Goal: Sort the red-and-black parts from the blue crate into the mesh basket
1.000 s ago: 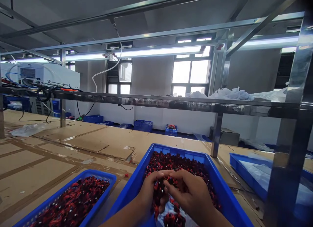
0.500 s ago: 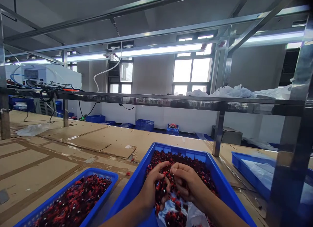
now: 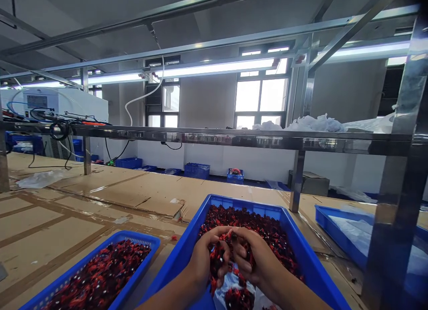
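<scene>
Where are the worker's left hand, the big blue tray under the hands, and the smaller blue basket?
Left hand (image 3: 201, 255): head view, back of the hand.
Big blue tray (image 3: 310, 266): head view, inner face of its right wall.
Smaller blue basket (image 3: 154, 242): head view, far right corner of its rim.

Glossy black mottled with bright red marks the small pieces (image 3: 240, 216) in the solid-blue tub (image 3: 307, 256) and blue perforated basket (image 3: 155, 245), beside tan cardboard (image 3: 40, 243) striped with brown tape (image 3: 85, 243).
</scene>
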### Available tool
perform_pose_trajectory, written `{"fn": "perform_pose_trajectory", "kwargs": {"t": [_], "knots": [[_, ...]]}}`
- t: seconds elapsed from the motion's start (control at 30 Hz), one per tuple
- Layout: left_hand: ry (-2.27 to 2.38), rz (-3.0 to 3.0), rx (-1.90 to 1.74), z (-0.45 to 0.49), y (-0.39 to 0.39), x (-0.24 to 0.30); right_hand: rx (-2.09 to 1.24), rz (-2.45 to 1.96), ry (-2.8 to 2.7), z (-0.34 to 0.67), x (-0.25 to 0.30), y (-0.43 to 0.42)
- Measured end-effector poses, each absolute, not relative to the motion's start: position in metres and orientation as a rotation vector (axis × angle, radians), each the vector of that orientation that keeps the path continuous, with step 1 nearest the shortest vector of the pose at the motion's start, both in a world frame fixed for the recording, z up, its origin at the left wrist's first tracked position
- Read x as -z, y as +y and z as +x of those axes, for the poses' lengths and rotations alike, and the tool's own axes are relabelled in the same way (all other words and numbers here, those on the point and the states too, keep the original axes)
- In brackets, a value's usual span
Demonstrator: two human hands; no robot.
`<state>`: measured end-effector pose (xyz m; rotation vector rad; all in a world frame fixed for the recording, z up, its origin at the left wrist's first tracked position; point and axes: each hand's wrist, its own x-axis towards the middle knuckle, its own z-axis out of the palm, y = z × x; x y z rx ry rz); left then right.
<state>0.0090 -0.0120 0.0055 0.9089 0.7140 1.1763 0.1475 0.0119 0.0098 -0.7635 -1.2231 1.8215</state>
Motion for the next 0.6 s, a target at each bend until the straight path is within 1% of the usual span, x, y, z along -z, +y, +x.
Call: {"fn": "perform_pose_trajectory", "kwargs": {"t": [0.33, 0.5, 0.6], "knots": [[0.809, 0.949, -1.171, 0.0053, -0.0072, -0.0042, -1.935, -0.855, -1.072, 0.1477, -0.016, 0.0073], [0.823, 0.945, -1.153, 0.0051, -0.006, -0.0035, -1.97, -0.75, -0.939, 0.1506, -0.0184, 0.0065], [0.828, 0.941, -1.162, 0.0057, -0.0044, -0.0001, -1.887, -0.763, -1.12, 0.1481, -0.0181, 0.0048]]}}
